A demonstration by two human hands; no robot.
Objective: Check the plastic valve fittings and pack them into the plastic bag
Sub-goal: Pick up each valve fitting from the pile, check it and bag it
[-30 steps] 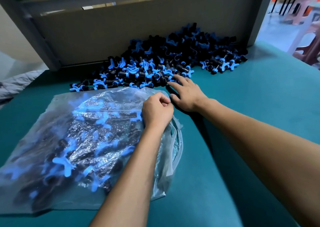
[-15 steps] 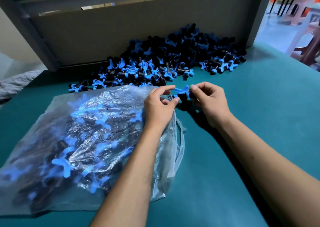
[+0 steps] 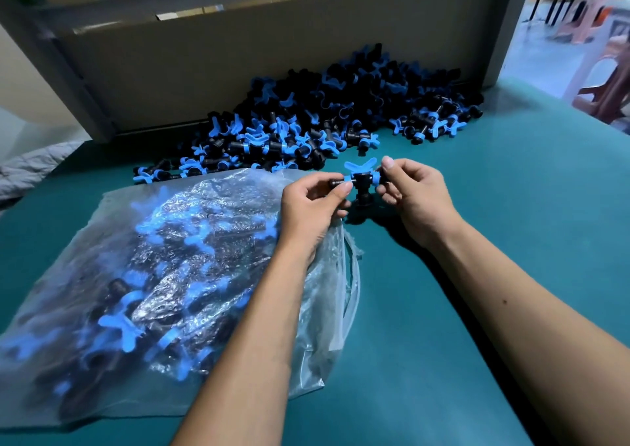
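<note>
A black plastic valve fitting (image 3: 360, 180) with a blue butterfly handle hangs between my two hands above the table. My left hand (image 3: 312, 203) pinches its left stub end, and my right hand (image 3: 414, 195) pinches its right end. Just below and to the left lies the clear plastic bag (image 3: 163, 285), holding several fittings, its open mouth under my left wrist. A large pile of loose black-and-blue fittings (image 3: 324, 121) lies behind my hands against the back board.
The teal table top (image 3: 477, 309) stretches to the right and front. A grey cardboard board (image 3: 272, 60) in a metal frame closes off the back. Plastic stools (image 3: 600, 70) stand off the table at the far right.
My right hand drew one fitting out of the pile and brought it toward me. My left hand rose off the bag's mouth and took the fitting's other end.
</note>
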